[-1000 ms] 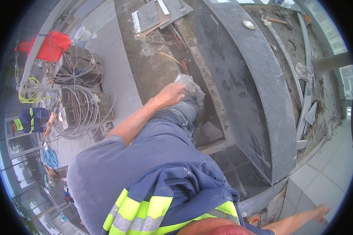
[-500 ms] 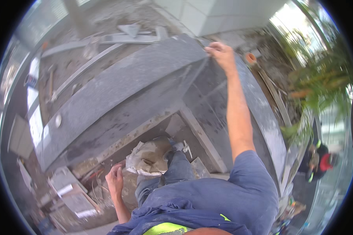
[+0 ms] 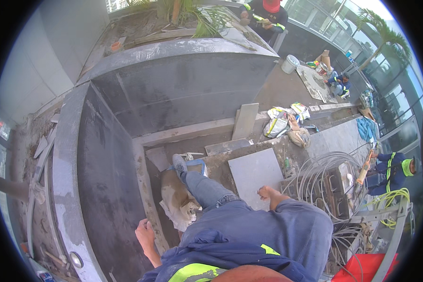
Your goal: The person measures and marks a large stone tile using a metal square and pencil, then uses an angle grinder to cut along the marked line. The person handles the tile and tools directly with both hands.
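- From my distant seat, I am seeing the two hands hanging well apart, one on either side of the torso.
- The left hand is hovering near the pale ledge at the foot of the dark wall, its fingers curling; I am not managing to tell whether their tips are pressing together.
- The right hand is showing loosely bent, parted fingers in front of the grey slab; whether it is touching the slab, I cannot tell.
- The open sack, with brown material showing, is lying between the ledge and the person's leg.
- The grey slab is lying flat on the other side of that leg.
- Farther off, a narrow panel is standing tilted, and bags are lying bunched to its right.
- Grey cable is looping beside the right hand, around brown blocks.
- Beyond the far wall, a co-worker in red headwear is standing.
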`<control>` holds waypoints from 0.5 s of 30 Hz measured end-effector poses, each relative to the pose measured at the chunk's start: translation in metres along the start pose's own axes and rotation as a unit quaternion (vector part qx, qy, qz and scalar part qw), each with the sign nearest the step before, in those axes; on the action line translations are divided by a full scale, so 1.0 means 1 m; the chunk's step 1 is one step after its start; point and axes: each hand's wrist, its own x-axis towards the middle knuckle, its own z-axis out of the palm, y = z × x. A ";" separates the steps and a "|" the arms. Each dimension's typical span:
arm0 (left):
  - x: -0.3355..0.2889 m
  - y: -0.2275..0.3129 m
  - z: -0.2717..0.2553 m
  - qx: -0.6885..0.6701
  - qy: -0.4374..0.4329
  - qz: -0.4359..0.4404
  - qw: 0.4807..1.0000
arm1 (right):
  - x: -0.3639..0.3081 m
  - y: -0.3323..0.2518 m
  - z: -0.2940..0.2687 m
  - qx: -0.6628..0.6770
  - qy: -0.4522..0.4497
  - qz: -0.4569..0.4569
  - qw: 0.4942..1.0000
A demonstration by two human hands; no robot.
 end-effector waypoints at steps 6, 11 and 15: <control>-0.059 -0.027 0.071 -0.007 -0.079 0.028 0.996 | -0.102 0.144 -0.014 0.259 0.180 -0.025 0.949; -0.094 -0.005 0.113 -0.035 -0.130 0.063 0.989 | -0.125 0.115 -0.043 0.223 0.268 -0.085 0.934; -0.127 -0.020 0.146 0.019 -0.216 0.109 0.970 | -0.089 0.141 -0.069 0.168 0.256 -0.191 0.933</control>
